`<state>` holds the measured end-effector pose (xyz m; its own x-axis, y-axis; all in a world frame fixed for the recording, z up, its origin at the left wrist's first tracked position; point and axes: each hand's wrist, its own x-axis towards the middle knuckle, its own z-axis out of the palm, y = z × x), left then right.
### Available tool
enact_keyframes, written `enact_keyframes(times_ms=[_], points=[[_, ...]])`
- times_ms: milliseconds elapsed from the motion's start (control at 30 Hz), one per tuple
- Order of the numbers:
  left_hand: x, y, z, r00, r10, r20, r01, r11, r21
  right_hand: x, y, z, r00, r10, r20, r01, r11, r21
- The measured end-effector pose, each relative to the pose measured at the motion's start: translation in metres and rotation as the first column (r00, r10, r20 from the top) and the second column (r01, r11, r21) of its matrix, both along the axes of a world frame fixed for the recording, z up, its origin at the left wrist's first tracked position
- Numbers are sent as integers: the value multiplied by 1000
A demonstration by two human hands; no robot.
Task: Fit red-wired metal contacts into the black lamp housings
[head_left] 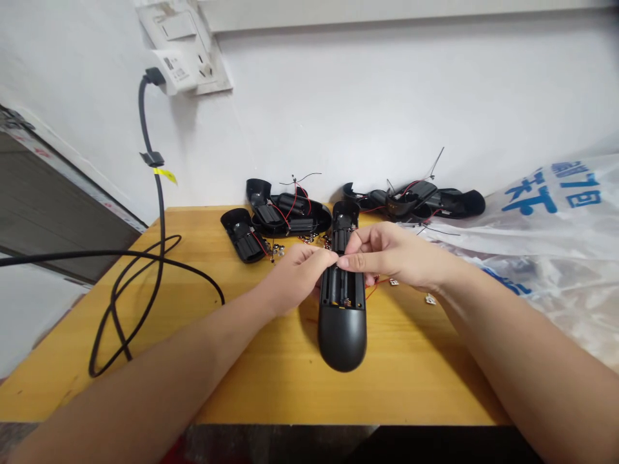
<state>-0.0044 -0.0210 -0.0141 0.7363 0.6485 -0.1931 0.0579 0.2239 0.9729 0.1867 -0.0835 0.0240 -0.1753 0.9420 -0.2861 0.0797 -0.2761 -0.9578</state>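
Above black casing, both hands, apparently pinching.

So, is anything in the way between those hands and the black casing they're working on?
Nothing visible: the left hand and right hand meet right over the open black casing. Similar casings lie beyond it, near the wall.

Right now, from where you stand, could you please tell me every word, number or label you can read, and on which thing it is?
"下" and "包", in blue on the plastic bag; its other characters are too folded or blurred.
White plug: label too small to read.
Yellow tag: too blurred.
Door-frame strip: red marks, unreadable.
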Motion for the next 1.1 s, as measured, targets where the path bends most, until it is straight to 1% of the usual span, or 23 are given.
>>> enact_keyframes(times_ms=[100,267,333,467,667,833,967,1033,1100], points=[[0,2,1,999,-40,-3,40,999,-16,5,1,0,1000,14,-14,-14,1000,0],[-4,5,-1,996,-64,-58,63,998,-9,16,1,-2,997,67,-28,-68,997,-27],[-4,6,-3,996,-60,-73,61,998,4,17,1,-2,997,67,-36,-68,997,-32],[-4,6,-4,994,-53,-96,58,997,44,10,1,-2,999,50,9,-50,999,-18],[-4,5,0,993,-52,-105,70,983,168,0,0,-5,1000,-8,27,8,1000,4],[-5,3,10,990,-42,-138,84,947,309,-8,-1,-7,998,-54,20,54,999,-4],[-6,3,16,990,-25,-142,79,917,392,-12,1,-10,995,-98,-4,98,995,12],[-7,4,18,990,-20,-138,77,906,417,-10,0,-8,997,-81,-16,81,997,-1],[-8,3,18,992,-11,-129,67,899,433,-6,-3,-2,998,-52,-30,51,998,-38]])
